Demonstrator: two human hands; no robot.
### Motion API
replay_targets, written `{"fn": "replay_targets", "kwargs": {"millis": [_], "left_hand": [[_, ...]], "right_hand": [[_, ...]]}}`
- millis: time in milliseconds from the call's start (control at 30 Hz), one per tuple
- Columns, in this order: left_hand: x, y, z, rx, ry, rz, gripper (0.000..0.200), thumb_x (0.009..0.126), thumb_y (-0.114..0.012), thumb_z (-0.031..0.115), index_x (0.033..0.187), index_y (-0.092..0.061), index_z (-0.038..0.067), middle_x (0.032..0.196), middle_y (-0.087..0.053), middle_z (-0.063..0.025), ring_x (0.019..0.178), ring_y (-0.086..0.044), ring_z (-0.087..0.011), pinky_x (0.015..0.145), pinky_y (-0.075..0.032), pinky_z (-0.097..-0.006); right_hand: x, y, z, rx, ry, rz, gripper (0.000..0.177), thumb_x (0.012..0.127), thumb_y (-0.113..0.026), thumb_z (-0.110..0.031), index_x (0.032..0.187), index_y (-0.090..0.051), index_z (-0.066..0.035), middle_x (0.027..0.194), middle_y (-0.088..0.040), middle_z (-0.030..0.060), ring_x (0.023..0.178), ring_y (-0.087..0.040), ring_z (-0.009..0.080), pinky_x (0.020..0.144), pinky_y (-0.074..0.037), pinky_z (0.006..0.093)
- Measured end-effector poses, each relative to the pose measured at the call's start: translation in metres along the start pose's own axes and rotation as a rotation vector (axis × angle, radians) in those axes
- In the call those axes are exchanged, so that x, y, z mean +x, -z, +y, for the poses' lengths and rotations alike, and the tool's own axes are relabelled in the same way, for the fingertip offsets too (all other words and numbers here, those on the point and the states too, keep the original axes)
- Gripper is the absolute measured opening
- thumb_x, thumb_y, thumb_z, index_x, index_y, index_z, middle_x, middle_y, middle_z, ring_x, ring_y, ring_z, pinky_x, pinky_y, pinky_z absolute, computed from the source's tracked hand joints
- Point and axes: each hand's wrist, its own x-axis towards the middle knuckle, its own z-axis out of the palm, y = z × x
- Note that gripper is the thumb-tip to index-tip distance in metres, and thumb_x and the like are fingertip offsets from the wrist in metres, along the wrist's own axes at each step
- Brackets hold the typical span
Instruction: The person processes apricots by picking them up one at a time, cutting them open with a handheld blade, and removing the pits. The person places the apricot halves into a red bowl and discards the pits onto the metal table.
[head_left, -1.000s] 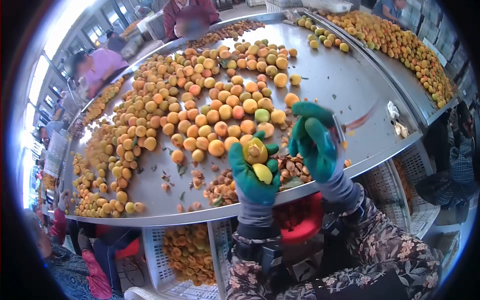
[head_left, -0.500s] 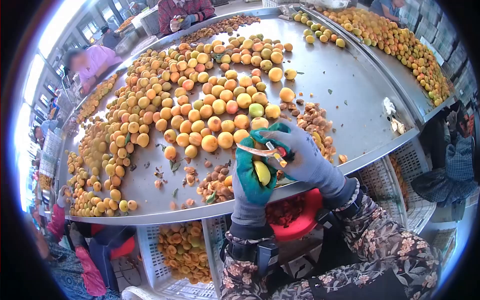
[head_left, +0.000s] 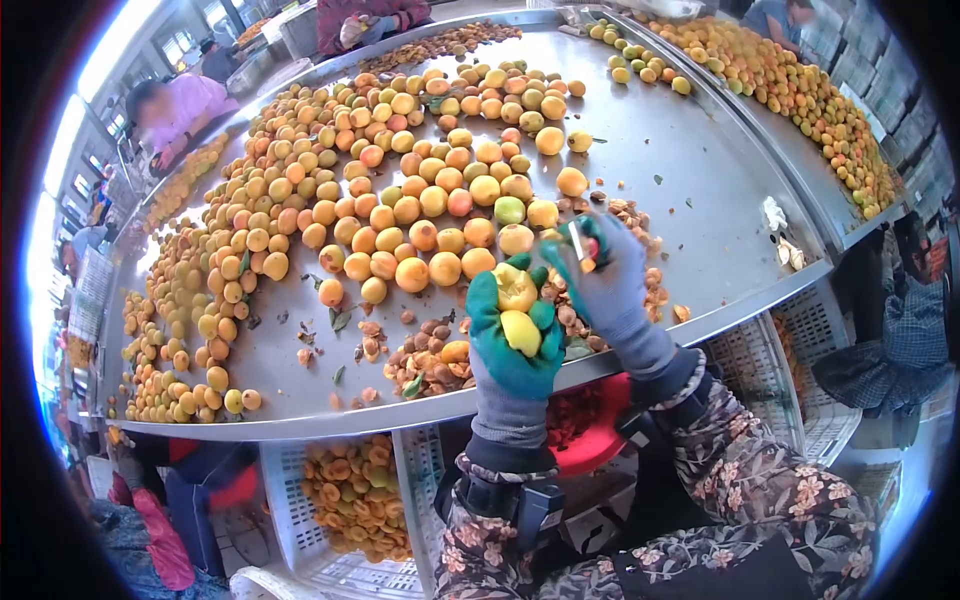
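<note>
At the tabletop's (head_left: 720,170) edge, the right hand (head_left: 612,278), fingers closed on a knife (head_left: 576,240), has drawn away from the left hand (head_left: 508,368), whose fingers grip apricot pieces (head_left: 520,331), seemingly just cut.

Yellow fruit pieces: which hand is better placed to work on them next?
Probably the right hand: it grips a small tool near the yellow fruit pieces, while the left hand cradles them.

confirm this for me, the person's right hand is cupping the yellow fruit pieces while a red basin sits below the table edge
Not quite: it is the left hand that cups the yellow fruit pieces, as the head view shows; the right hand is beside it. The red basin does sit below the table edge.
</note>
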Motion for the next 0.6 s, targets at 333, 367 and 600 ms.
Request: {"fn": "replay_targets", "kwargs": {"millis": [333, 367, 600], "left_hand": [[-0.017, -0.011, 0.049, 0.077, -0.267, 0.19, 0.04, 0.093, -0.045, 0.04, 0.117, -0.051, 0.009, 0.101, -0.063, -0.009, 0.065, -0.059, -0.0144, 0.048, -0.046, -0.0266], [-0.026, -0.016, 0.056, 0.164, -0.332, 0.207, 0.041, 0.093, -0.046, 0.04, 0.119, -0.051, 0.008, 0.102, -0.063, -0.0098, 0.062, -0.057, -0.0122, 0.045, -0.044, -0.0258], [-0.176, -0.026, 0.141, 0.678, -0.612, 0.297, 0.045, 0.095, -0.042, 0.037, 0.127, -0.047, 0.006, 0.11, -0.059, -0.0156, 0.063, -0.052, -0.0143, 0.051, -0.044, -0.0289]], "right_hand": [[0.005, 0.029, 0.022, 0.422, -0.547, -0.096, 0.013, 0.084, -0.06, -0.01, 0.094, -0.066, -0.004, 0.07, -0.061, 0.0022, 0.058, -0.055, 0.0101, 0.054, -0.043, 0.0234], [0.006, 0.036, 0.019, 0.591, -0.634, -0.162, 0.015, 0.085, -0.057, -0.004, 0.099, -0.062, -0.003, 0.069, -0.057, -0.0006, 0.052, -0.049, 0.0056, 0.046, -0.04, 0.0192], [0.003, 0.045, 0.025, 0.706, -0.546, -0.137, 0.026, 0.082, -0.055, 0.002, 0.106, -0.056, -0.005, 0.074, -0.052, -0.0009, 0.052, -0.045, 0.0048, 0.045, -0.039, 0.0201]]}}
